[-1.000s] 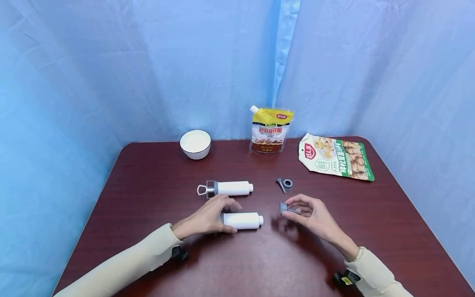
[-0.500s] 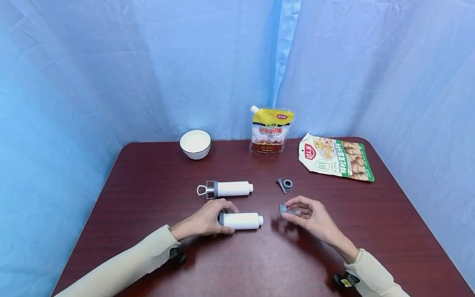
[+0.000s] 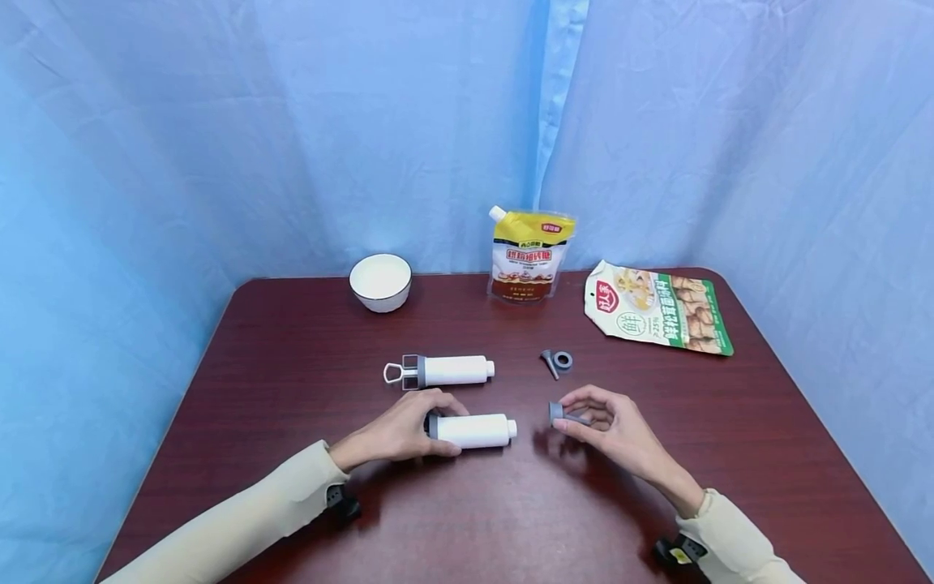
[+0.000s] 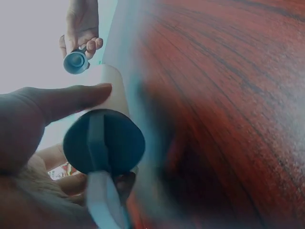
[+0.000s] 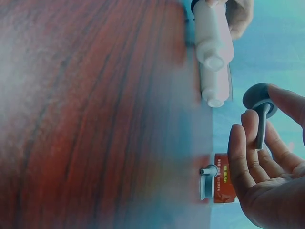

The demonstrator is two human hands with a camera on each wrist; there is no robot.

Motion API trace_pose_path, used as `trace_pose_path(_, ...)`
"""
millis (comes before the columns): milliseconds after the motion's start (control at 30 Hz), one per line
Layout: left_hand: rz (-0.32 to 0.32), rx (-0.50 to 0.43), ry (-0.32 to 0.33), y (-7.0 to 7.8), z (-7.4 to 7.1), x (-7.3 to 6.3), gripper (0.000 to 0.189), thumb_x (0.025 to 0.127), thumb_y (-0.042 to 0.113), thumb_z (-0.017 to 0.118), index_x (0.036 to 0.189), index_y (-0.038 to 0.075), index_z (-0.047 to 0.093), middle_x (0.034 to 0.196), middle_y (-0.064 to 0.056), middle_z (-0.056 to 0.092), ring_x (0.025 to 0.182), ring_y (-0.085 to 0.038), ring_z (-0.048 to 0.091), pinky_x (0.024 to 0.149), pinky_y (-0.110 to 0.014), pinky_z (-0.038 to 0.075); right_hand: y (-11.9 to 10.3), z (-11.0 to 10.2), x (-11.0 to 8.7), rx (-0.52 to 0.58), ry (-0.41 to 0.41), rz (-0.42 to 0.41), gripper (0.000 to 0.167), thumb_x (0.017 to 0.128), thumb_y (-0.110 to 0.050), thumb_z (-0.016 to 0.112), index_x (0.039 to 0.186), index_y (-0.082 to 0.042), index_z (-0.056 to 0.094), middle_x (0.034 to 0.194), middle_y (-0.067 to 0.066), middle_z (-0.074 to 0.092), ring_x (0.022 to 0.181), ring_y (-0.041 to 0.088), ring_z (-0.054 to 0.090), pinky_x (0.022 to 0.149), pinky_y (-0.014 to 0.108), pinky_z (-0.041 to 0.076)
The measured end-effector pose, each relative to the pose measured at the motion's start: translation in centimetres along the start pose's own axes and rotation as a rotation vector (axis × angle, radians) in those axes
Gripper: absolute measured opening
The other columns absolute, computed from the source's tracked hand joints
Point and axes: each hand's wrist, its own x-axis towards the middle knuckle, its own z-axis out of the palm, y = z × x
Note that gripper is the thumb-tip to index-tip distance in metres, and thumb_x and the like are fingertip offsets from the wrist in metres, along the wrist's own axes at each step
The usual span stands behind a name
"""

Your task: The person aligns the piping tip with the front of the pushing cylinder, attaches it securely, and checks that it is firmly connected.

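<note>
My left hand grips the grey-collared rear end of a white syringe-style piping barrel, thumb and fingers on either side. The barrel lies level, its capless tip pointing right. In the left wrist view, its dark round end and pale pull handle face the camera. Between thumb and fingertips, my right hand pinches a grey nozzle with a wide round base and a thin tube. The base faces the barrel tip, with a gap between them.
A second white syringe with a looped handle lies just behind. Beyond the right hand are a small grey nozzle and a grey ring. A white bowl, spouted pouch and flat food packet are along the back.
My left hand has drawn slightly left, its fingers settling around the barrel's grey end. The right hand and nozzle have hardly moved. The head view has shifted a little.
</note>
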Motion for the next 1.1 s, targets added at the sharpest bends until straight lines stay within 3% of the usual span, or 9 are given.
trace_pose_path(333, -0.05, -0.09, 0.028, 0.6, -0.4, 0.5, 0.038, 0.08, 0.03, 0.091, 0.115, 0.026, 0.075, 0.106, 0.013, 0.074, 0.094, -0.004, 0.063, 0.087, -0.023, 0.051, -0.1, 0.5, -0.1, -0.015, -0.002, -0.023, 0.028, 0.089, -0.029, 0.085, 0.111, -0.019, 0.071, 0.1, 0.002, 0.076, 0.08, 0.012, 0.075, 0.073, 0.027, 0.06)
trace_pose_path(667, -0.028, -0.157, 0.009, 1.3, -0.6, 0.9, 0.038, 0.081, 0.037, 0.089, 0.116, 0.034, 0.074, 0.113, 0.02, 0.074, 0.103, -0.003, 0.063, 0.093, -0.027, 0.05, -1.1, 1.2, -0.3, 0.0, 0.001, -0.041, 0.027, 0.088, -0.029, 0.085, 0.11, -0.021, 0.071, 0.101, 0.0, 0.077, 0.082, 0.011, 0.075, 0.074, 0.028, 0.061)
trace_pose_path(967, -0.032, -0.187, -0.003, 1.4, -0.5, 0.8, 0.038, 0.082, 0.037, 0.088, 0.118, 0.036, 0.074, 0.115, 0.021, 0.073, 0.103, -0.005, 0.062, 0.093, -0.027, 0.049, -1.4, 1.7, -0.6, 0.008, -0.007, -0.05, 0.026, 0.089, -0.029, 0.084, 0.111, -0.022, 0.071, 0.1, -0.001, 0.076, 0.079, 0.011, 0.074, 0.073, 0.028, 0.061)
trace_pose_path(1100, -0.02, -0.195, -0.002, 1.3, -0.3, 0.8, 0.038, 0.083, 0.039, 0.088, 0.119, 0.036, 0.074, 0.116, 0.021, 0.074, 0.104, -0.005, 0.062, 0.093, -0.026, 0.049, -1.4, 2.0, -0.6, 0.031, -0.023, -0.071, 0.026, 0.089, -0.025, 0.085, 0.111, -0.019, 0.072, 0.102, 0.002, 0.077, 0.085, 0.01, 0.076, 0.076, 0.028, 0.062)
